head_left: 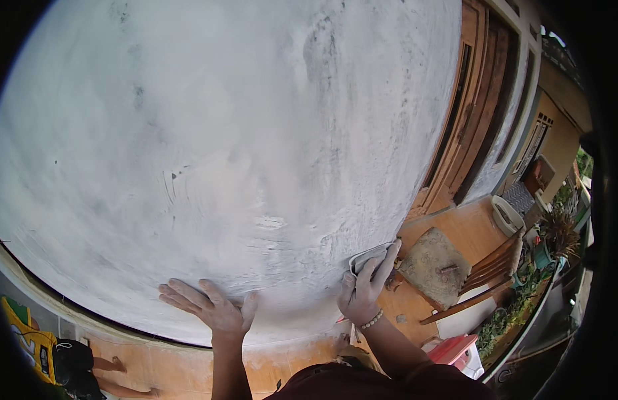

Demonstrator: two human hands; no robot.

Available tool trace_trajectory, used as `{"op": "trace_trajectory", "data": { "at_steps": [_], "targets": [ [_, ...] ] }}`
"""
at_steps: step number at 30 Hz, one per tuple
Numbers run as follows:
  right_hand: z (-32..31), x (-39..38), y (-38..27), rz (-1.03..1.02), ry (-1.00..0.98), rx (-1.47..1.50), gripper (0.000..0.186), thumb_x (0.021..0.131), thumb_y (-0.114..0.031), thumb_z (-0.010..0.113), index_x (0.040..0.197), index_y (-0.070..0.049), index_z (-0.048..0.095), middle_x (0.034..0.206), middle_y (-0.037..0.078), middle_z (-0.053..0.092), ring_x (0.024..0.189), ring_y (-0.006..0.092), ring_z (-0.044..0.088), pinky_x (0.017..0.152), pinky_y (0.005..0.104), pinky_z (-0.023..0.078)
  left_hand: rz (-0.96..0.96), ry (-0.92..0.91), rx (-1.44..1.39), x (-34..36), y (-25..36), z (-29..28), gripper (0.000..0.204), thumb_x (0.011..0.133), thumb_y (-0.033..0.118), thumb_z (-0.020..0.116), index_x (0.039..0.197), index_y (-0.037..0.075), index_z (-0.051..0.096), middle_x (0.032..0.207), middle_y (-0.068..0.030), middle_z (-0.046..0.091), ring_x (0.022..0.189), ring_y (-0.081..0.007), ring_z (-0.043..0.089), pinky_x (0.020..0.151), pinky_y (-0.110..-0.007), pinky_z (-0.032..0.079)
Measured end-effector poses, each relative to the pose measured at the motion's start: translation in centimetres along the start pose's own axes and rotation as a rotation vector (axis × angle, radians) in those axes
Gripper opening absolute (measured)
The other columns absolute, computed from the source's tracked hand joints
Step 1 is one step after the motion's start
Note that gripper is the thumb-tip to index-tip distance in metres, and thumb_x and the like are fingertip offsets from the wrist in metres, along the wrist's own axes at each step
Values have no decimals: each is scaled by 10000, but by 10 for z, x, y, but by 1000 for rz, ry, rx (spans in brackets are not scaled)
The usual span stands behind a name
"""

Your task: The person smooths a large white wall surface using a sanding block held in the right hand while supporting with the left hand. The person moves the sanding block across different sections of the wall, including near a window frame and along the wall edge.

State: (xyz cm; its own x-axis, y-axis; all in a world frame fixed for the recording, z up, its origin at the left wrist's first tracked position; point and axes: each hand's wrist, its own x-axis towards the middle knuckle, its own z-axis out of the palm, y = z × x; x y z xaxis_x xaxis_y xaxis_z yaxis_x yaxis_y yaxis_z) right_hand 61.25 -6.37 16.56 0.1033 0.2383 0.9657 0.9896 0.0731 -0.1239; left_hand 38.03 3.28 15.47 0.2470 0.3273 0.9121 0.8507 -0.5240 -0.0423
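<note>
A large white-grey plastered wall [209, 153] fills most of the view, streaked and rough in places. My left hand [219, 312] rests against its lower part, fingers spread and dusted white, holding nothing. Farther right, my right hand [363, 297] presses a folded piece of sandpaper [370, 255], grey with a pale edge, against the wall near its right side. The fingers lie over the sandpaper and hide part of it. A beaded bracelet [372, 319] circles my right wrist.
Right of the wall stands a wooden door frame [449, 140]. A wooden chair [479, 277] with a worn seat is close to my right arm, with a pink-red plastic item [449, 350] below it. Potted plants [555, 240] line the far right. Another person [62, 360] is at lower left.
</note>
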Motion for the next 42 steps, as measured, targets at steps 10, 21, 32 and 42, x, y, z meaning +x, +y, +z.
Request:
{"op": "trace_trajectory", "data": {
  "at_steps": [10,21,32,42],
  "targets": [
    [7,44,8,121,100,-16,557,905,-72,637,1443,-3,508,1552,406,258,1423,564,329,1128,575,353,0,-81,21,-35,-11,14,1014,956,616,509,1624,91,-44,1630,-346,-108,1496,-560,-108,1147,-720,-51],
    [35,25,-30,361,224,109,613,876,-113,702,1451,-58,495,1591,346,245,1451,539,301,1137,574,350,119,-155,243,-52,-37,14,1342,767,885,527,1602,-14,-14,1612,-388,-83,1489,-580,-85,1082,-771,170],
    [22,-19,-26,399,147,50,664,819,-110,748,1442,-113,519,1592,302,294,1468,505,295,1172,585,310,177,-101,360,-52,-40,25,1533,626,1001,459,1564,-110,-27,1558,-473,-88,1442,-658,-80,986,-803,263],
    [43,-24,-14,263,211,55,590,763,-172,794,1329,-199,630,1562,284,370,1427,493,382,1077,579,411,36,-194,318,-52,-20,25,1766,384,957,658,1520,-151,-116,1512,-505,-177,1423,-674,-118,1041,-778,231]
  ]
}}
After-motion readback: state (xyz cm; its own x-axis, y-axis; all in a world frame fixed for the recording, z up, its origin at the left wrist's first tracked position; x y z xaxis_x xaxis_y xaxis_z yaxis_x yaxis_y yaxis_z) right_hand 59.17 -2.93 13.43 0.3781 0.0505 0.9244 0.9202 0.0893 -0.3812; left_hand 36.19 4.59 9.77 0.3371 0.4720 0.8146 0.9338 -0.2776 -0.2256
